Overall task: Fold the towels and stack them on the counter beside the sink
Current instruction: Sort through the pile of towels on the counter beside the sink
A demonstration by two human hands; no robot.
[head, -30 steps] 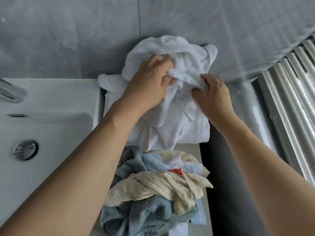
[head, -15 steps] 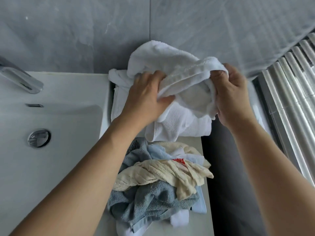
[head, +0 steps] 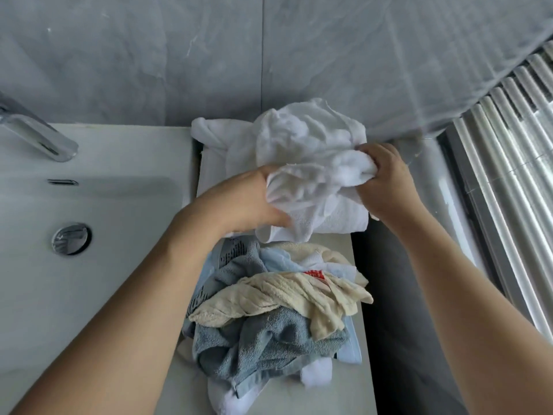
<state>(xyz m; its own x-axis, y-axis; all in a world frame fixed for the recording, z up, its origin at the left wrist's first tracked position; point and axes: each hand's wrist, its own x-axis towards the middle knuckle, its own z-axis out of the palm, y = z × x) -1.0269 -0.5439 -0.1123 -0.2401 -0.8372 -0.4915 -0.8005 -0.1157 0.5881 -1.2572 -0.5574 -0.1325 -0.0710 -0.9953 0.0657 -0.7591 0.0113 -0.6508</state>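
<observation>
White towel (head: pixel 302 163) now bunched lower at bench (head: pixel 357 393) far edge; left hand (head: pixel 248 202) and right hand (head: pixel 386 181) each grip it; fold not yet begun.

Narrow pale counter (head: pixel 357 381) between the white sink (head: pixel 98 205) and a dark gap on the right. Near end: loose heap of crumpled towels (head: pixel 269 319), grey-blue, cream and light blue. Far end, against the grey wall: white towels (head: pixel 335 217), partly folded, partly rumpled.

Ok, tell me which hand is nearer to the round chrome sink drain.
Left. The left hand grips the crumpled white towel just right of the basin; the round chrome sink drain lies to its left. The right hand is farther right.
</observation>
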